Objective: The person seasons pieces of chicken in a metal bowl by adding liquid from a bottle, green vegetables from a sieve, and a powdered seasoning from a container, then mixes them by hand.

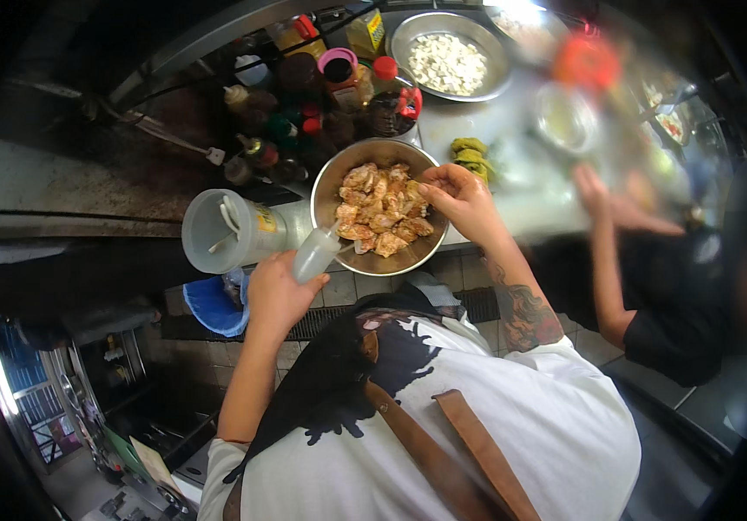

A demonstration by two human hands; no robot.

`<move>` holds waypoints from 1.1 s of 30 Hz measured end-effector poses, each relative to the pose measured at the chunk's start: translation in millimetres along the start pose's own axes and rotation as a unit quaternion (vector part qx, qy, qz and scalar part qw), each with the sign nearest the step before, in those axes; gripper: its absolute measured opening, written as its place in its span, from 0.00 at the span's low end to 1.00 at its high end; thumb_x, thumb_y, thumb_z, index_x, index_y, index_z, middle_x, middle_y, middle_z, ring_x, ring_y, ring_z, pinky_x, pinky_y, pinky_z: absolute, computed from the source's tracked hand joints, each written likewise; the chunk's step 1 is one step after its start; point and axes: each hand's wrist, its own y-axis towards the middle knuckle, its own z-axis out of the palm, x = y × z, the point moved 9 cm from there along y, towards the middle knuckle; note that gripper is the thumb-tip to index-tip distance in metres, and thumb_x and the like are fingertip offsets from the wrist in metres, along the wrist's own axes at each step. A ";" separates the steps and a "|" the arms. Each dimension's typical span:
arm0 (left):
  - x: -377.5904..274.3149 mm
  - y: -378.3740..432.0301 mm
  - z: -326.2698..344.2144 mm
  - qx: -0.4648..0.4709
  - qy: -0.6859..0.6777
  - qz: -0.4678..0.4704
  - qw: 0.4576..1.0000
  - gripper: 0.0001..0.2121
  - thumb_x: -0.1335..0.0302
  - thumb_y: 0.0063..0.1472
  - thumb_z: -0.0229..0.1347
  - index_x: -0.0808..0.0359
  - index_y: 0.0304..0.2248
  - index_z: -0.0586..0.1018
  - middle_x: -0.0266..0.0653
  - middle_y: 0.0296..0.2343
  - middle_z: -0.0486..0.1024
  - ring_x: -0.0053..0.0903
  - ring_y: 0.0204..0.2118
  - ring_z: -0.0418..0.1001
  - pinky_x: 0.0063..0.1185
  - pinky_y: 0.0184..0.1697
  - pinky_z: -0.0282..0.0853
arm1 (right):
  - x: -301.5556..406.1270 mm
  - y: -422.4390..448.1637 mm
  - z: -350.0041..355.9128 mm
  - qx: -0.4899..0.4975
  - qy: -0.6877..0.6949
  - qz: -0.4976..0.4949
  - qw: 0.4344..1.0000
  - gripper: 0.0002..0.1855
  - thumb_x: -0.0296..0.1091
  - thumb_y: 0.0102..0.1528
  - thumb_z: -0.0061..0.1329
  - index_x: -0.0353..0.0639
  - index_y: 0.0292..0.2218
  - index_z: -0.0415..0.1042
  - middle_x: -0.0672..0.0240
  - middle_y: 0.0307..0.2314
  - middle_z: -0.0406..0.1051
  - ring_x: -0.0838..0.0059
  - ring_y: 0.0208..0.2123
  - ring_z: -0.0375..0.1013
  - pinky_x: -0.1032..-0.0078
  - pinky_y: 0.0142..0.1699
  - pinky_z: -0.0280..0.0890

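A steel mixing bowl (329,195) with seasoned raw meat pieces (383,208), apparently chicken, sits at the counter's edge before me. My left hand (282,286) is closed around a translucent squeeze bottle (316,254), whose nozzle points over the bowl's lower left rim. Over the bowl's right rim is my right hand (461,195), thumb and fingertips bent together beside the meat; whether they pinch anything cannot be seen. Close behind that hand lies a small stack of yellow-green food pieces (471,156) on the counter.
A plastic tub (201,231) with white utensils stands left of the bowl. Sauce bottles and jars (341,78) crowd behind it. Farther back is a steel basin (406,39) of white cubes (448,65). A co-worker's hands and forearms (601,195) are at the counter on the right.
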 end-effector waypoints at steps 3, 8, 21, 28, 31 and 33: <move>25.7 -8.9 11.4 -0.109 -0.224 0.034 0.968 0.25 0.65 0.49 0.76 0.71 0.43 0.83 0.47 0.41 0.83 0.40 0.46 0.81 0.34 0.51 0.75 | -1.6 -5.0 7.7 0.007 0.018 -0.002 1.000 0.20 0.40 0.60 0.64 0.32 0.47 0.79 0.69 0.31 0.79 0.84 0.30 0.74 0.79 0.38 0.71; 31.7 -9.7 -42.2 -0.225 -0.505 0.071 0.831 0.30 0.71 0.48 0.78 0.65 0.51 0.81 0.43 0.48 0.82 0.36 0.49 0.80 0.33 0.56 0.73 | 8.8 -25.7 29.8 0.039 0.086 0.030 0.995 0.19 0.37 0.59 0.65 0.33 0.47 0.79 0.73 0.30 0.76 0.85 0.32 0.72 0.79 0.40 0.71; -82.0 52.9 -62.3 -0.253 -0.248 0.248 0.902 0.30 0.79 0.47 0.68 0.65 0.53 0.80 0.47 0.48 0.81 0.48 0.52 0.76 0.38 0.58 0.71 | 208.4 -2.3 78.9 0.088 -0.162 -0.252 0.950 0.34 0.38 0.38 0.71 0.37 0.48 0.78 0.55 0.41 0.76 0.55 0.44 0.79 0.63 0.49 0.74; -45.5 21.5 -42.7 -0.296 -0.261 0.120 0.911 0.33 0.73 0.53 0.72 0.66 0.59 0.77 0.47 0.47 0.80 0.42 0.51 0.78 0.35 0.55 0.73 | 198.8 10.4 90.8 -0.022 -0.178 -0.373 0.911 0.32 0.32 0.38 0.69 0.36 0.47 0.77 0.56 0.39 0.74 0.50 0.43 0.75 0.59 0.47 0.72; 18.9 -13.0 1.2 -0.262 -0.333 0.054 0.904 0.26 0.72 0.57 0.72 0.67 0.54 0.81 0.44 0.42 0.83 0.34 0.44 0.82 0.29 0.49 0.76 | 199.9 50.9 112.2 -0.123 -0.157 -0.453 0.869 0.32 0.33 0.39 0.70 0.36 0.47 0.76 0.54 0.39 0.75 0.48 0.44 0.74 0.57 0.50 0.71; 52.8 -52.7 11.5 -0.279 -0.322 0.002 0.905 0.20 0.73 0.60 0.71 0.67 0.50 0.83 0.42 0.37 0.85 0.27 0.39 0.84 0.24 0.44 0.78 | 201.3 81.7 126.5 -0.170 -0.111 -0.458 0.866 0.32 0.35 0.41 0.71 0.38 0.47 0.75 0.54 0.42 0.76 0.45 0.47 0.74 0.56 0.51 0.70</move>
